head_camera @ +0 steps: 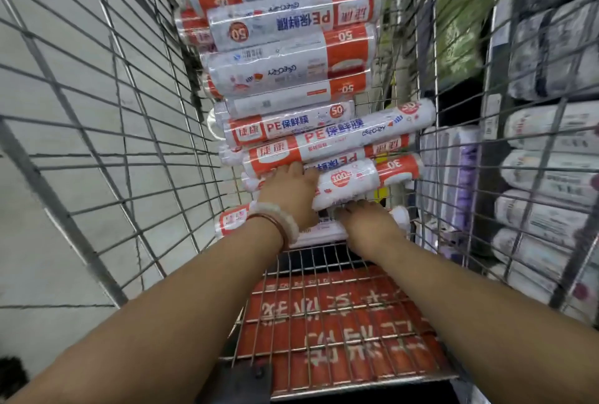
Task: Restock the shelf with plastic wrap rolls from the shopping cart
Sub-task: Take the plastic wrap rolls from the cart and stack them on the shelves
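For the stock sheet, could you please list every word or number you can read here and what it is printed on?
"PE保鲜膜", "捷康", "50": upright roll in the cart.
"PE保鲜膜", "50", upside down: upper roll.
"100": roll between the left hand and right hand.
"30": roll end.
Red seat flap: white characters, too distorted to read.
Shelf packs: blurred.

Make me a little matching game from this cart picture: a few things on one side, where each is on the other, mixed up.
Things:
1. left hand
2. right hand
3. bracelets
4. red panel

Places:
A. under the near end of the cart's wire
B. on the left wrist
C. on top of the near rolls
D. beneath the roll marked 100

Pairs: 1-C, 2-D, 3-B, 4-A
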